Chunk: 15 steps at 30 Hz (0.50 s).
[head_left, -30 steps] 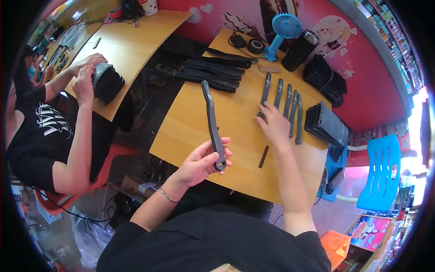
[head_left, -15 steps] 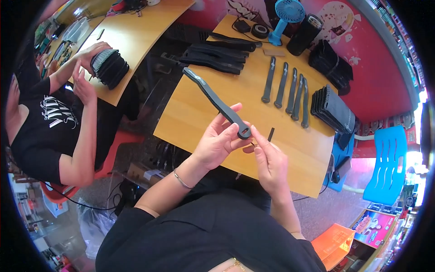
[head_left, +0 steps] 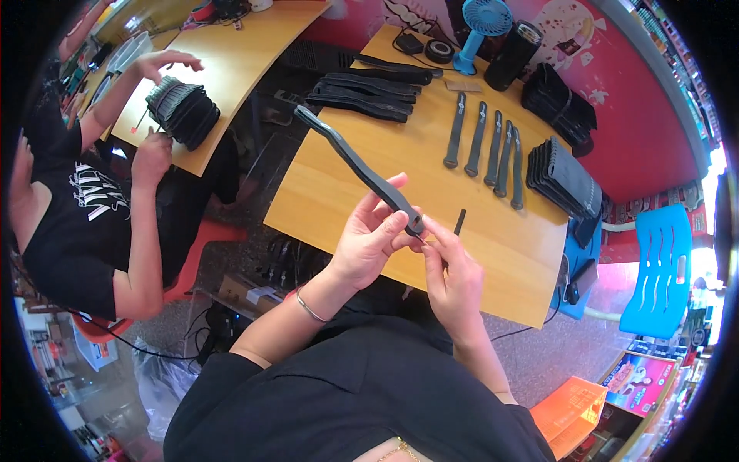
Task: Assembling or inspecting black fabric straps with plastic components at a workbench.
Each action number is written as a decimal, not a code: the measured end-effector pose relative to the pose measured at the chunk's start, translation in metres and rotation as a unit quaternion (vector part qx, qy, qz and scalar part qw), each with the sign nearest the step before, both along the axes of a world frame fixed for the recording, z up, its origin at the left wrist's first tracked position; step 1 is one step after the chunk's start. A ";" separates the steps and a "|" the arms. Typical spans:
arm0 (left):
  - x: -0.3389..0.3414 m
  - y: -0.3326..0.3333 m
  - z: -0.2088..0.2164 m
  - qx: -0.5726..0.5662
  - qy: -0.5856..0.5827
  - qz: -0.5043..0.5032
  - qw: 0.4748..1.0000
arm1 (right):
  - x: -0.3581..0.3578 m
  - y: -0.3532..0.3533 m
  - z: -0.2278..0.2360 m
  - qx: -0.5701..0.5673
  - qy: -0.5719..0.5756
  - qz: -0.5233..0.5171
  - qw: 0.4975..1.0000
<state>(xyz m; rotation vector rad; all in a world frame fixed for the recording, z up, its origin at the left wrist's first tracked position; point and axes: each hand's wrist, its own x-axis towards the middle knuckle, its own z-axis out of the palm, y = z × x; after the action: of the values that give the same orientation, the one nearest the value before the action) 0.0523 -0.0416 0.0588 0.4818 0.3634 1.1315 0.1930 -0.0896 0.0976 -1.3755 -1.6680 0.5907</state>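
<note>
Table [head_left: 508,269] beyond the fingers [head_left: 446,241]; five straps [head_left: 476,140] past them, up-right. Held strap [head_left: 356,165] slants up-left from left hand [head_left: 363,245], near end pinched. Right hand [head_left: 458,281]: fingertips nearly together there, contents unclear. Slack left pinch could let the strap twist.

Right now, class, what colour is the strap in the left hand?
The strap is dark grey, best seen in the head view.

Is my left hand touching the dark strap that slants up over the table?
Touching. The head view shows the left hand holding the dark strap near its lower end, gripped between thumb and fingers.
</note>
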 end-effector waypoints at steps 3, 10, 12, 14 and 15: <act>0.000 -0.001 -0.003 0.029 0.012 0.005 0.999 | 0.000 -0.001 0.000 -0.008 -0.008 -0.010 1.000; 0.007 -0.001 -0.004 0.047 0.062 0.048 0.996 | 0.003 0.000 -0.010 0.055 -0.060 -0.052 0.995; 0.006 -0.001 -0.007 0.057 0.081 0.065 0.993 | 0.001 0.000 -0.011 0.056 -0.056 -0.056 0.995; 0.004 -0.002 -0.010 0.065 0.100 0.089 0.989 | 0.001 0.000 -0.012 0.015 -0.059 -0.050 0.997; 0.006 -0.002 -0.011 0.073 0.111 0.091 0.987 | 0.001 -0.001 -0.012 0.013 -0.059 -0.041 0.997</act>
<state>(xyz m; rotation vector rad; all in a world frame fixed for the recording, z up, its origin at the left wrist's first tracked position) 0.0579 -0.0437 0.0480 0.7181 0.5283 1.2918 0.1937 -0.0906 0.0858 -1.4771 -1.6985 0.4470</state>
